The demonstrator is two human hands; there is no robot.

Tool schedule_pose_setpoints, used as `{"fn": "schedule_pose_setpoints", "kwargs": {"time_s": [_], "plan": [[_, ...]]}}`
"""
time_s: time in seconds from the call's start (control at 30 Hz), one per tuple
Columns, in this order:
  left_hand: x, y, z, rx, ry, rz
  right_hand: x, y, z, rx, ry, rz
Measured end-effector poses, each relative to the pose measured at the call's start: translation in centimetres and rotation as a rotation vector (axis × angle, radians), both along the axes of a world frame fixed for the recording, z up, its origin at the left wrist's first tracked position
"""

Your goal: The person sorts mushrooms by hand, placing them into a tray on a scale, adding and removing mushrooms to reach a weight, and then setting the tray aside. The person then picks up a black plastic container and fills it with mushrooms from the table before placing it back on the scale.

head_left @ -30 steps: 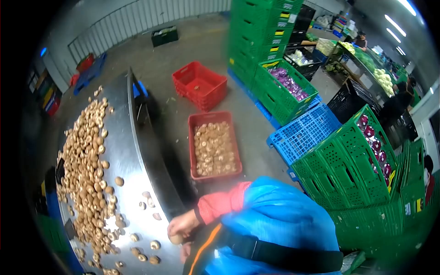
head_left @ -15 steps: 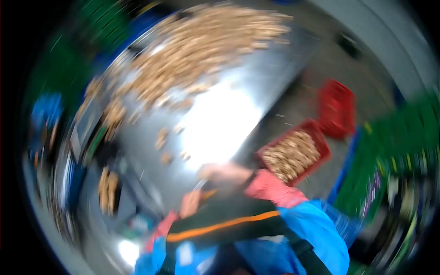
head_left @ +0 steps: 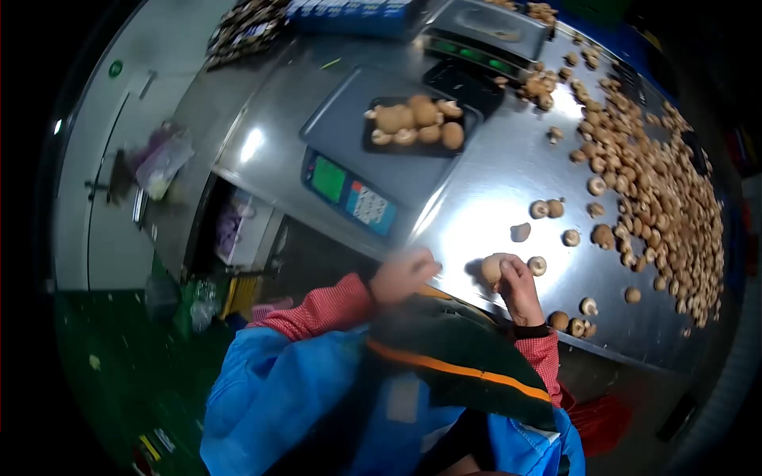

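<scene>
My right hand pinches a brown mushroom just above the near edge of the steel table. Left of it, my left hand is slightly blurred, its fingers curled; whether anything is in them is hidden. Several loose mushrooms lie around my right hand. Beyond my left hand, a digital scale with a lit green display bears a black tray filled with mushrooms.
A large pile of mushrooms spreads over the table's right side. Another scale stands at the back beside a blue box. A plastic bag is at the left, and a red crate sits low at the right.
The view has swung left, bringing the scale and tray nearer the centre. My right hand now shows a mushroom in its fingers, and my hands are farther apart.
</scene>
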State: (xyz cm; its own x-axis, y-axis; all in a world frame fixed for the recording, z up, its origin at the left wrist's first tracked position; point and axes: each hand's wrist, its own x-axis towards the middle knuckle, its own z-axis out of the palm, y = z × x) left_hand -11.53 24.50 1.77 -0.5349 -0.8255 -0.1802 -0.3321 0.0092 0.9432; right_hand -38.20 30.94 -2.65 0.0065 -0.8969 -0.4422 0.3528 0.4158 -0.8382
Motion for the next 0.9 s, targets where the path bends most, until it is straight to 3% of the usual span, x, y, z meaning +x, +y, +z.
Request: {"fn": "schedule_pose_setpoints", "kwargs": {"time_s": [0.03, 0.1, 0.17, 0.27, 0.37, 0.5, 0.63, 0.7, 0.73, 0.77, 0.9], "plan": [[1.2, -1.1, 0.3, -0.051, 0.002, 0.078, 0.3, -1.0, -0.1, -0.013, 0.015, 0.047], [4.0, -3.6, 0.1, -0.400, -0.021, 0.237, 0.9, -2.7, -0.4, 0.008, 0.124, 0.088], [6.2, -6.3, 0.7, -0.384, 0.008, 0.455, 1.4, -4.1, 0.1, -0.015, 0.164, 0.105], [8.6, -11.0, 1.4, -0.380, -0.064, 0.585, 1.4, -5.9, 0.3, 0.001, 0.196, 0.076], [9.8, -15.5, 1.0, -0.549, -0.385, 0.507, 1.3, -7.3, 0.6, -0.005, 0.251, 0.017], [8.6, -19.3, 1.4, -0.432, -0.627, 0.320, 0.2, -7.9, -0.1, -0.002, 0.368, -0.101], [7.8, -21.1, 0.0, -0.268, -0.592, 0.238, -1.8, -6.4, -3.6, -0.038, 0.689, -0.157], [7.8, -21.9, -1.1, -0.160, -0.431, 0.312, -2.6, -5.5, -6.2, -0.007, 0.852, -0.092], [8.0, -22.4, -2.5, -0.164, -0.369, 0.340, -1.9, -5.6, -6.7, -0.161, 0.842, -0.142], [8.3, -22.7, -3.6, -0.164, -0.307, 0.369, -1.7, -5.5, -6.8, -0.163, 0.931, -0.095], [7.8, -23.8, -2.1, 0.224, 0.049, 0.502, 0.2, -7.9, -2.5, -0.134, 1.379, 0.166]]}}
